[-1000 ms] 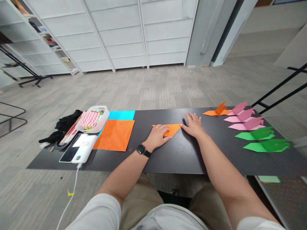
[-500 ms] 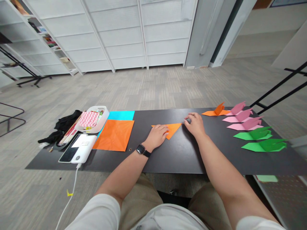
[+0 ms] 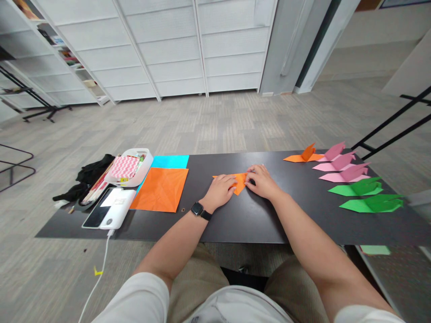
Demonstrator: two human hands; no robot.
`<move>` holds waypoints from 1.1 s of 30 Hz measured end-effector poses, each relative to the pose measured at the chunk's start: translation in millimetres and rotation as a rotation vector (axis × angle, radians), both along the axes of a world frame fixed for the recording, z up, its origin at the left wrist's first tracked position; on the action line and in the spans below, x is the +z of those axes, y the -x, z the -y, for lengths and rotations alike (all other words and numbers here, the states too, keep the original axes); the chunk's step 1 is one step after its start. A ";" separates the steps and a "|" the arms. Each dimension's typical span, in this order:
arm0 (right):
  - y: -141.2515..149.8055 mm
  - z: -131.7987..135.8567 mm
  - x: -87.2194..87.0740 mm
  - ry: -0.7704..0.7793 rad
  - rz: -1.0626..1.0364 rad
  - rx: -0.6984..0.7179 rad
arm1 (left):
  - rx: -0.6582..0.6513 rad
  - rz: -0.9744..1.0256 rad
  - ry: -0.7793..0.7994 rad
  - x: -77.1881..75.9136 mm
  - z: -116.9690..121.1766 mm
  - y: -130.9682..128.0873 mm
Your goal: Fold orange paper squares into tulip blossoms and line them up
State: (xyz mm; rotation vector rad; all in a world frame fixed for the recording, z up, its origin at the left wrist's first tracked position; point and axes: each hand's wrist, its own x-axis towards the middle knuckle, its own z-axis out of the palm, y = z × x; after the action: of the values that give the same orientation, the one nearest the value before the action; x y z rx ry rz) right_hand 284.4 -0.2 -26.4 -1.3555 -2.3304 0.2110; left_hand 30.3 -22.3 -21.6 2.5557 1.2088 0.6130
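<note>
A small folded sheet of orange origami paper point(image 3: 239, 185) lies on the dark table between my hands, its lower point toward me. Over its left part rests my left hand point(image 3: 221, 189), fingers curled together and holding it down. My right hand point(image 3: 260, 180) has its thumb and fingertips closed on the right corner, which is partly hidden by them. To the left is a flat orange paper square point(image 3: 161, 189) overlapping a cyan sheet point(image 3: 171, 161).
Folded paper birds stand at the right: an orange one point(image 3: 305, 155), several pink ones point(image 3: 343, 172) and green ones point(image 3: 372, 204). A white basket point(image 3: 145, 168), black cloth point(image 3: 94, 168), phone point(image 3: 101, 213) and white power bank point(image 3: 119, 208) with cable occupy the left end of the table point(image 3: 235, 224).
My right hand lifted slightly off the right corner, then moved left and closed on it. That corner now reaches less far right. My left hand stays on the paper.
</note>
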 end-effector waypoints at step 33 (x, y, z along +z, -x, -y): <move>-20.7 -27.3 -21.8 -0.011 -0.078 -0.552 | -0.024 -0.009 0.021 -7.1 -4.7 0.9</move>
State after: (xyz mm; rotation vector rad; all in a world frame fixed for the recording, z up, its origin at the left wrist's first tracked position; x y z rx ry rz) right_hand 305.1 27.0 -48.2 -1.8798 -1.8045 0.0770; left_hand 29.4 -17.5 -28.7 2.5544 1.1797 0.5804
